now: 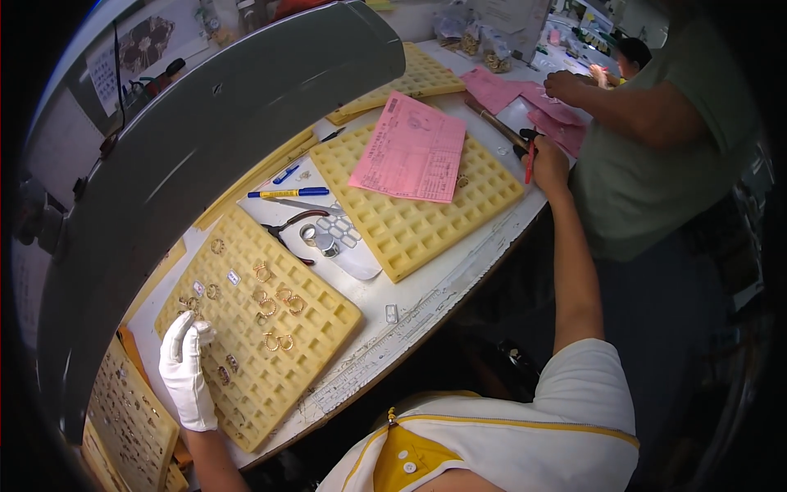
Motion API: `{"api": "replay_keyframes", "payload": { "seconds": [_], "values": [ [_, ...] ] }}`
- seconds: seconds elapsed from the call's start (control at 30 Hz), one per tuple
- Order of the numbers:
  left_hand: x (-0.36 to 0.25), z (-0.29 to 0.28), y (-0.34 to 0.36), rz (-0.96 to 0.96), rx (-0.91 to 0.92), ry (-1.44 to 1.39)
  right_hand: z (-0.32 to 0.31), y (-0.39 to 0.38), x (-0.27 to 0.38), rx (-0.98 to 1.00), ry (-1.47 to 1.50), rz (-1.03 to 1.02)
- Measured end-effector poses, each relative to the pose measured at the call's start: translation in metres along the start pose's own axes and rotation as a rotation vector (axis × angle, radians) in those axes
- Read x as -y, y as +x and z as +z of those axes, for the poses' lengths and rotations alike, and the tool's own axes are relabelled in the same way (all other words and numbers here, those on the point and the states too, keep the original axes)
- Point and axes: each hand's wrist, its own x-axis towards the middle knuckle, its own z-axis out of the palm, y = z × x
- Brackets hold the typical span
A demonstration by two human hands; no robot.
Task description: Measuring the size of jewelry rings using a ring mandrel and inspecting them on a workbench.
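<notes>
My left hand (188, 373), in a white glove, is over the left edge of a yellow grid tray (324, 328). Its fingers are curled together; a ring (190, 304) shows right at the fingertips, but whether they grip it is unclear. Several gold-coloured rings (266, 307) stand in the tray's slots, with two small white tags (233, 278) among them. Stretched out to the far right, my right hand (551, 164) has black coverings on its fingers and closes on a slim red pen-like tool (530, 161). Its fingertips are beside the end of a brown rod (492, 123).
A second yellow tray (402, 246) bears a pink printed sheet (414, 148). Between the trays are pliers (283, 227), a yellow-blue marker (287, 193) and small metal cylinders (326, 244). A grey lamp hood (205, 156) arches over the bench. Another person (656, 156) stands at right.
</notes>
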Motion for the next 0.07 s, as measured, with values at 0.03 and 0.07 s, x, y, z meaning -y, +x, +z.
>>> {"api": "replay_keyframes", "payload": {
  "seconds": [0.03,0.07],
  "values": [
    [-0.0003,-0.0007,0.0,-0.023,0.017,-0.008,-0.0004,-0.0001,0.0009,0.008,0.024,0.021],
    [-0.0025,-0.0022,0.0002,-0.049,0.032,-0.015,0.0,-0.0004,0.0024,0.018,0.049,0.04]
  ]
}}
